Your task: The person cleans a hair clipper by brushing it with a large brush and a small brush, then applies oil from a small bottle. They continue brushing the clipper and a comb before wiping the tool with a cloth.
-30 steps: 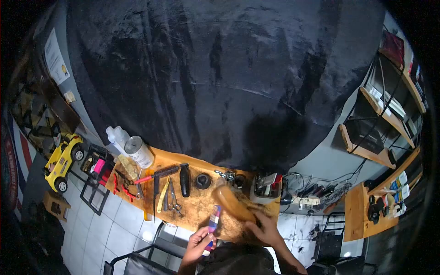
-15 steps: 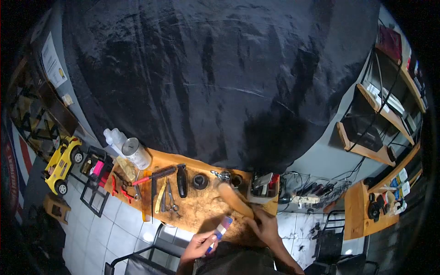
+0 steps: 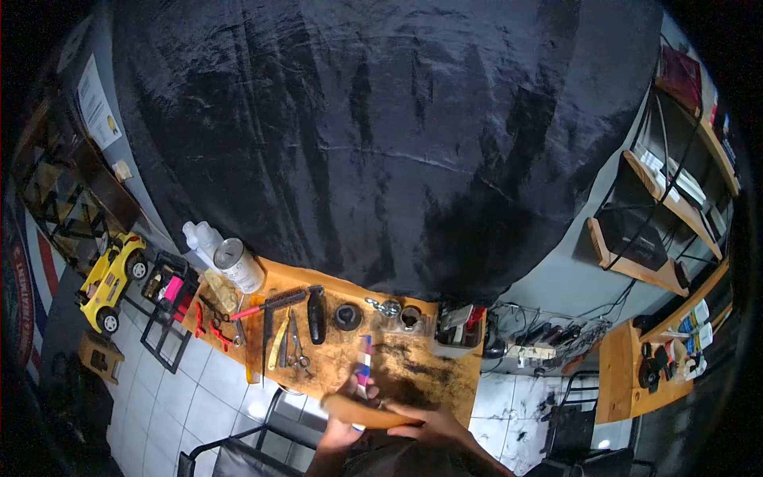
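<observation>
My right hand (image 3: 435, 425) is wrapped around one end of a long, tan wooden-backed brush (image 3: 362, 412). The brush reaches leftward across my left hand (image 3: 340, 433) and covers part of its fingers. Upright from the left hand's grip rises a narrow striped object (image 3: 364, 362) in blue, white and pink, its kind unclear. Both hands are at the near edge of a wooden counter (image 3: 338, 375), where dark hair clippings (image 3: 425, 366) lie scattered. Left of them rest scissors (image 3: 299, 354), a yellow straight-handled tool (image 3: 279, 340) and a black hair clipper (image 3: 316, 318).
A round styling brush (image 3: 274, 304), a black round container (image 3: 347, 317) and a white can (image 3: 238, 266) stand or lie along the counter's back and left. At its right end sits a tray of tools (image 3: 459, 334). Black cloth (image 3: 358, 143) hangs behind; a chair (image 3: 238, 455) is below left.
The brush has swung down and left from over the counter to across my left hand. The striped object now points more upright, and my right hand has moved closer to the left.
</observation>
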`<act>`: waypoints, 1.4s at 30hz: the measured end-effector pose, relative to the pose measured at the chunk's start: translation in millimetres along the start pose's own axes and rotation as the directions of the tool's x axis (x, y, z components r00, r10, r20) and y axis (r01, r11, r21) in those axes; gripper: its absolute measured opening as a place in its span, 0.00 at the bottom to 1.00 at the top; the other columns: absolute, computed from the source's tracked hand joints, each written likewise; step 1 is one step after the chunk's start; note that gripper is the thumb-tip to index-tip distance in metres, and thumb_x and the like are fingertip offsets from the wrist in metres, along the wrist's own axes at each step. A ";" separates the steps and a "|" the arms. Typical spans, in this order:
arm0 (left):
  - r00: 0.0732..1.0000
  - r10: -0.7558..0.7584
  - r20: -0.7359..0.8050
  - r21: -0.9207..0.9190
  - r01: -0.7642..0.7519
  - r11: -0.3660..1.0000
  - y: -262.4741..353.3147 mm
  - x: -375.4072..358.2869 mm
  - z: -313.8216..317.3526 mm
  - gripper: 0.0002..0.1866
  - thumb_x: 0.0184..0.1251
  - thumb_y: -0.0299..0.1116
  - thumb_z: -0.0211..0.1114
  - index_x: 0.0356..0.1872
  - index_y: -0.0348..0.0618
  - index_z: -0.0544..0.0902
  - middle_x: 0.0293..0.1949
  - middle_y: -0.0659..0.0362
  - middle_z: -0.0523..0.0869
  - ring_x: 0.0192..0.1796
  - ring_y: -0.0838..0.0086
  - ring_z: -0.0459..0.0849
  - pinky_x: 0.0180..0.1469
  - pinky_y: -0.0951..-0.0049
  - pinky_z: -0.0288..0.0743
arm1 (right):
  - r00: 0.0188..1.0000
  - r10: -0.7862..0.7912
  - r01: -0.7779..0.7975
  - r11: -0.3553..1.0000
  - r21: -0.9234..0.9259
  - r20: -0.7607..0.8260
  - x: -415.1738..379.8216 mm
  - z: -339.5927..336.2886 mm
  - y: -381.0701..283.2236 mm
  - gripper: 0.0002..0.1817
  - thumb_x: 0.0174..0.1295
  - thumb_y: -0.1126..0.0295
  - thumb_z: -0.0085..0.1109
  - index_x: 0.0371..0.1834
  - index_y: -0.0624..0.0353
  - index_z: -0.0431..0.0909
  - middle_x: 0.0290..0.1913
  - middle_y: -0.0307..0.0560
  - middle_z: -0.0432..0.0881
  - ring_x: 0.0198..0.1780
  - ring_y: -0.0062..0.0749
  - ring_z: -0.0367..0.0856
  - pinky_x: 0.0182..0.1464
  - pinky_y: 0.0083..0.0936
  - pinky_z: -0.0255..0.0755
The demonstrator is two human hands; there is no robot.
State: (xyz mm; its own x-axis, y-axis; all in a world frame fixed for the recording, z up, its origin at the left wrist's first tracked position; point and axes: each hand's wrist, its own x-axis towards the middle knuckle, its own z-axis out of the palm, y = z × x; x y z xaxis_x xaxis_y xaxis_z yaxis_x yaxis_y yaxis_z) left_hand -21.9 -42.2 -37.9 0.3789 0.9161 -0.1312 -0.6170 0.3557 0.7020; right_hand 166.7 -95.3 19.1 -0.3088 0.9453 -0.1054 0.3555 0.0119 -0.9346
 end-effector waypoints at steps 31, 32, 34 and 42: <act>0.967 -0.152 -0.204 -0.078 0.138 0.987 -0.9 -1.3 33.5 0.11 0.76 0.36 0.48 0.41 0.42 0.76 0.28 0.61 0.78 0.27 0.79 0.76 0.29 0.80 0.72 | 0.945 -0.011 -0.041 0.988 -0.150 -0.327 22.0 -9.2 25.5 0.28 0.51 0.57 0.71 0.53 0.60 0.78 0.49 0.57 0.81 0.53 0.39 0.80 0.55 0.27 0.71; 0.934 -0.131 -0.332 0.026 0.148 0.989 2.5 -3.4 33.1 0.11 0.76 0.37 0.48 0.41 0.44 0.76 0.30 0.60 0.79 0.30 0.79 0.77 0.32 0.77 0.73 | 0.952 -0.079 0.019 0.980 -0.200 -0.294 18.8 -12.4 24.3 0.29 0.51 0.57 0.72 0.55 0.59 0.77 0.51 0.54 0.81 0.55 0.36 0.80 0.58 0.24 0.69; 0.932 0.023 -0.362 0.043 -0.008 0.999 -6.3 0.6 20.2 0.12 0.74 0.40 0.50 0.46 0.44 0.77 0.34 0.59 0.80 0.36 0.77 0.77 0.35 0.75 0.73 | 0.979 0.196 -0.196 0.981 0.005 -0.056 5.0 -20.7 -11.7 0.30 0.52 0.56 0.71 0.57 0.58 0.76 0.53 0.52 0.81 0.56 0.33 0.79 0.59 0.22 0.67; 0.942 -0.062 -0.331 -0.169 0.005 0.986 -23.4 5.9 14.2 0.15 0.74 0.44 0.51 0.53 0.46 0.72 0.35 0.62 0.78 0.36 0.75 0.76 0.37 0.75 0.71 | 0.971 0.129 -0.125 0.992 0.036 -0.202 8.6 10.4 10.8 0.32 0.52 0.59 0.72 0.58 0.65 0.74 0.52 0.55 0.81 0.53 0.29 0.80 0.56 0.23 0.70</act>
State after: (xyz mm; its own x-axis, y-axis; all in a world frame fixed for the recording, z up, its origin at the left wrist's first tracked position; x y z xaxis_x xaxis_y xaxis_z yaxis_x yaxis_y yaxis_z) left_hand 4.5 -47.7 -45.2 0.1666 0.9019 -0.3985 -0.7228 0.3866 0.5728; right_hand 158.7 -90.4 4.5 -0.0757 0.9851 -0.1546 0.3595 -0.1177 -0.9257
